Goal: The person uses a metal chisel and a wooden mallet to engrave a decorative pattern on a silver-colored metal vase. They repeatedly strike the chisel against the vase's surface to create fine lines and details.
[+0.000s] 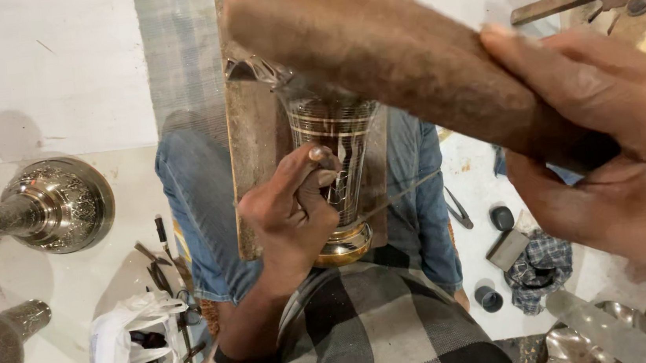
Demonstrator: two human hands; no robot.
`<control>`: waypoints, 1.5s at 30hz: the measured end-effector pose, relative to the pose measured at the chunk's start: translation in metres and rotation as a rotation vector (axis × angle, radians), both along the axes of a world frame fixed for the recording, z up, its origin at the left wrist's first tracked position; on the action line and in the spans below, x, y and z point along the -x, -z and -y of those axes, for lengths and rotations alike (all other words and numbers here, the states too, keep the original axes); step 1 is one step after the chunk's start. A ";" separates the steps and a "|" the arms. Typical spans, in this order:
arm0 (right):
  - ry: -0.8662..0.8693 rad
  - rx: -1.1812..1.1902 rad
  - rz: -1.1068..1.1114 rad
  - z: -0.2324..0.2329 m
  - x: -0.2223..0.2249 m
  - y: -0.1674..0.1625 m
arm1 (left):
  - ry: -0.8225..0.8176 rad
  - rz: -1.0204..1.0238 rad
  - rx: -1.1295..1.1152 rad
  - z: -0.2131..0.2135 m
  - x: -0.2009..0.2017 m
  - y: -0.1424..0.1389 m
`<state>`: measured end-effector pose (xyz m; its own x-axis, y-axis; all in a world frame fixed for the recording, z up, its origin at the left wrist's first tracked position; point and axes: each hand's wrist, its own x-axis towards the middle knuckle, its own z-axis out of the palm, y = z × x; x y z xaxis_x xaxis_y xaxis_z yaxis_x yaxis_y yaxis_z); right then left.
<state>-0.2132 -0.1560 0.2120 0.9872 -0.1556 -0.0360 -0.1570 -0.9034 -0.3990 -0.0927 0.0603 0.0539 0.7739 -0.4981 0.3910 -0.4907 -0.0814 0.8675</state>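
Your left hand (290, 208) is closed around a thin metal tool (403, 192), fingers curled and thumb on top, pressed against the side of the engraved metal vase (336, 156). The tool's thin shaft shows to the right of that hand, slanting up and away toward your right side. Whether its tip touches the vase cannot be told; the hand covers it.

The vase lies directly under and beyond your left hand, resting on a wooden board (251, 133) set across your lap. Its long axis runs straight away from you: the gold-coloured foot (345, 246) points back toward your body, just beside the heel of your left hand, and the wider mouth points away, its far end hidden behind the mallet.

Your right hand (611, 138) is wrapped firmly around one end of a thick brown wooden mallet (389, 49), thumb over the top. The mallet is raised close to the camera, above the vase and apart from it. Its long axis slants from your right hand up and leftward, with the free end above and beyond your left hand.

To the left of your left hand, well apart, another silver vase (49, 204) lies on its side on the pale floor (52, 73). Nearer you on that side is a white plastic bag (138, 349). Below your right hand, a checked cloth (540, 267) lies on the floor.
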 end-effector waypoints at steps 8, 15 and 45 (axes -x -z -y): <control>-0.089 0.083 -0.131 0.003 0.002 0.002 | 0.008 0.065 -0.066 -0.002 -0.003 0.007; 0.006 0.048 -0.188 0.001 0.011 0.002 | 0.057 -0.022 0.025 0.000 -0.001 0.012; 0.787 -0.439 0.602 -0.090 0.118 0.168 | 1.071 0.435 -0.613 0.048 -0.082 -0.030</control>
